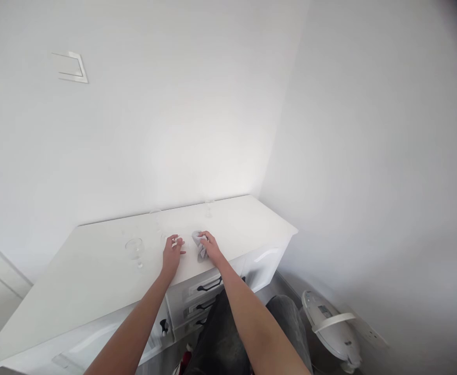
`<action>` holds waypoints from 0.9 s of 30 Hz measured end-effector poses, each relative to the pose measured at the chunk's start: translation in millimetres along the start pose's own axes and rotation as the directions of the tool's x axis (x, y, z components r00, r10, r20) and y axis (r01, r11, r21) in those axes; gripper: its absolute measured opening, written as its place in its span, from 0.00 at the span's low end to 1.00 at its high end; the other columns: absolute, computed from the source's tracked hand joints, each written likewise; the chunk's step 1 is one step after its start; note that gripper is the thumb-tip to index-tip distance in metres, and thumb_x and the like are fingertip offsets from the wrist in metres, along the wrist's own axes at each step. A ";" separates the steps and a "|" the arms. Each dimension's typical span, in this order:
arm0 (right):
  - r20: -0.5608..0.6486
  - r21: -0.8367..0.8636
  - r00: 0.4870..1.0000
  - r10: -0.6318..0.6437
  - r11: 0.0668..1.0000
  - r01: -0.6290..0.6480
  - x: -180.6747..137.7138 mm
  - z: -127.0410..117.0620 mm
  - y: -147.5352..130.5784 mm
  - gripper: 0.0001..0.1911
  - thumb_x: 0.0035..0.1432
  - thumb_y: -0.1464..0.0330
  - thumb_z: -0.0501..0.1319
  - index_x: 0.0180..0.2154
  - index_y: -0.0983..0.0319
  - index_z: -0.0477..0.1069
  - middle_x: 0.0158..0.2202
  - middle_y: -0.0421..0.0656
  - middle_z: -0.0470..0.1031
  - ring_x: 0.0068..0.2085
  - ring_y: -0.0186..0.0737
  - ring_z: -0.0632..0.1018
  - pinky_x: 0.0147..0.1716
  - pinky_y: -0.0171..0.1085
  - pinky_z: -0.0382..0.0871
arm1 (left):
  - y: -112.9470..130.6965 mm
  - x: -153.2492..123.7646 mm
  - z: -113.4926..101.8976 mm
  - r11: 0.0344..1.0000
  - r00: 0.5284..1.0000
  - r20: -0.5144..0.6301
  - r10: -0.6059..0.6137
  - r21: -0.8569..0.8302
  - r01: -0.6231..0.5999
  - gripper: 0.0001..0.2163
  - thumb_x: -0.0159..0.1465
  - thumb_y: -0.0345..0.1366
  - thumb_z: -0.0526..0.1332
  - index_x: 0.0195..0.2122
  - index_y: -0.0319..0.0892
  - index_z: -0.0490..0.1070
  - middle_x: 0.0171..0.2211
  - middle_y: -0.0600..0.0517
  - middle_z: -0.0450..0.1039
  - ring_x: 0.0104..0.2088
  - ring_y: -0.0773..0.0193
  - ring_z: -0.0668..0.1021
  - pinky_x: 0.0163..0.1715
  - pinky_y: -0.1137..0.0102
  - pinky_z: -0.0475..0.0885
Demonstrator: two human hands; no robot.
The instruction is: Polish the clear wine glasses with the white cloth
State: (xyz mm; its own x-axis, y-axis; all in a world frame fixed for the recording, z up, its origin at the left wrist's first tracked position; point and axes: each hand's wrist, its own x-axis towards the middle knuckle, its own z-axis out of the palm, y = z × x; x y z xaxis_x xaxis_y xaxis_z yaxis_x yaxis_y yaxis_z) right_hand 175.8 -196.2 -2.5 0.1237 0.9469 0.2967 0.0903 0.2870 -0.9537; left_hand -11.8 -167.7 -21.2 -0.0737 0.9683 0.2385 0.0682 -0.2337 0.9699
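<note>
My left hand (173,251) is over the middle of the white cabinet top (236,229), its fingers curled around a clear stemmed glass (176,240). Much of that glass is hidden by the fingers or fades into the white surface. Just to the right, my right hand (210,247) grips a crumpled grey cloth (201,252), which hangs down from the fingertips. A small gap separates the cloth from my left hand. Left of the hands, a clear stemmed glass (135,249) is on the cabinet top.
Another clear glass (209,207) is near the back wall, and a faint glass (156,214) is behind my left hand. Black handles (209,284) stick out from the drawers below. A white appliance with a curved handle (330,328) stands on the floor at right.
</note>
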 end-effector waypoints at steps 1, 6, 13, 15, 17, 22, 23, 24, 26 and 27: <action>0.004 0.010 1.000 -0.006 1.000 0.006 0.3 1.1 -0.1 0.09 0.55 0.63 0.59 0.39 0.57 0.69 0.38 0.40 0.74 0.38 0.38 0.74 0.38 0.33 0.68 | 0.2 0.2 0.0 1.000 1.000 0.012 0.006 0.001 -0.006 0.24 0.67 0.56 0.62 0.55 0.45 0.69 0.48 0.45 0.77 0.48 0.52 0.84 0.33 0.62 0.85; -0.009 0.052 1.000 0.011 0.999 -0.010 3.2 8.4 1.2 0.18 0.47 0.64 0.69 0.40 0.55 0.67 0.38 0.38 0.78 0.36 0.39 0.78 0.36 0.36 0.72 | 4.2 0.8 -1.2 0.999 0.999 0.032 -0.001 0.037 0.000 0.23 0.65 0.55 0.65 0.52 0.42 0.70 0.41 0.46 0.78 0.43 0.52 0.85 0.31 0.62 0.84; -0.019 0.054 1.000 0.025 0.998 -0.024 8.3 6.4 7.6 0.19 0.47 0.54 0.75 0.35 0.60 0.77 0.37 0.41 0.80 0.38 0.40 0.77 0.39 0.37 0.71 | 9.7 4.6 0.9 0.999 0.998 0.056 0.003 0.053 -0.006 0.23 0.65 0.54 0.66 0.53 0.43 0.72 0.40 0.51 0.74 0.37 0.60 0.82 0.33 0.64 0.84; 0.069 0.057 0.997 0.016 0.998 -0.020 5.9 7.8 7.2 0.16 0.52 0.56 0.72 0.37 0.60 0.80 0.37 0.41 0.81 0.37 0.39 0.78 0.39 0.37 0.71 | 9.9 3.6 0.3 0.999 0.999 0.036 0.012 0.038 -0.014 0.23 0.66 0.54 0.65 0.53 0.43 0.72 0.41 0.51 0.73 0.36 0.61 0.81 0.33 0.63 0.84; 0.138 0.050 0.990 0.009 0.999 -0.016 3.5 10.9 6.1 0.13 0.55 0.60 0.71 0.40 0.60 0.81 0.37 0.40 0.81 0.37 0.39 0.78 0.38 0.37 0.71 | 9.8 2.9 -0.3 1.000 1.000 0.015 0.020 0.017 -0.021 0.24 0.67 0.55 0.63 0.54 0.43 0.71 0.41 0.50 0.72 0.38 0.60 0.81 0.34 0.62 0.85; 0.143 0.046 0.989 0.027 0.998 -0.034 -1.3 18.8 7.6 0.12 0.59 0.65 0.66 0.46 0.58 0.75 0.29 0.36 0.78 0.30 0.37 0.79 0.34 0.35 0.72 | 9.7 3.3 -0.9 1.000 0.999 0.026 0.024 0.010 -0.024 0.23 0.65 0.56 0.65 0.52 0.43 0.73 0.42 0.49 0.73 0.40 0.58 0.81 0.33 0.63 0.84; 0.124 0.052 0.992 0.039 0.998 -0.046 -1.7 19.4 9.1 0.14 0.61 0.62 0.65 0.48 0.57 0.72 0.27 0.34 0.77 0.28 0.37 0.79 0.31 0.35 0.71 | 9.7 3.4 -0.8 1.000 0.999 0.040 0.024 0.015 -0.025 0.23 0.65 0.55 0.65 0.52 0.44 0.74 0.42 0.49 0.74 0.40 0.58 0.81 0.33 0.64 0.83; 0.102 0.058 0.994 0.049 0.997 -0.055 -2.0 19.7 10.8 0.17 0.61 0.59 0.65 0.49 0.57 0.69 0.25 0.33 0.76 0.25 0.37 0.78 0.28 0.34 0.70 | 9.5 3.6 -0.7 0.999 0.998 0.056 0.025 0.019 -0.026 0.22 0.64 0.55 0.66 0.52 0.44 0.74 0.42 0.49 0.75 0.41 0.57 0.81 0.32 0.65 0.83; 0.049 0.063 0.997 0.058 0.996 -0.061 -1.9 20.2 14.7 0.22 0.58 0.52 0.66 0.49 0.57 0.68 0.26 0.34 0.77 0.24 0.40 0.79 0.25 0.35 0.71 | 8.3 4.1 -0.3 0.999 0.996 0.083 0.028 0.019 -0.030 0.23 0.64 0.55 0.66 0.53 0.45 0.74 0.42 0.48 0.76 0.42 0.56 0.81 0.31 0.66 0.82; 0.016 0.058 0.998 0.055 0.997 -0.056 -1.9 20.6 16.4 0.24 0.56 0.50 0.68 0.46 0.57 0.69 0.29 0.36 0.79 0.26 0.41 0.80 0.27 0.37 0.73 | 7.2 4.4 -0.1 0.999 0.995 0.090 0.031 0.014 -0.032 0.23 0.64 0.55 0.66 0.53 0.45 0.74 0.43 0.48 0.76 0.43 0.56 0.81 0.31 0.66 0.82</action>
State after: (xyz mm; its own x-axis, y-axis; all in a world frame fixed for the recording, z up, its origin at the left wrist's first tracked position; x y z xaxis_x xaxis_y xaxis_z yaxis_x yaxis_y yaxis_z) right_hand 156.6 -190.3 -19.7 0.1124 0.9635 0.2430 0.0255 0.2417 -0.9700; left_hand -11.7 -165.1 -13.2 0.0180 0.9647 0.2629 0.0848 -0.2635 0.9609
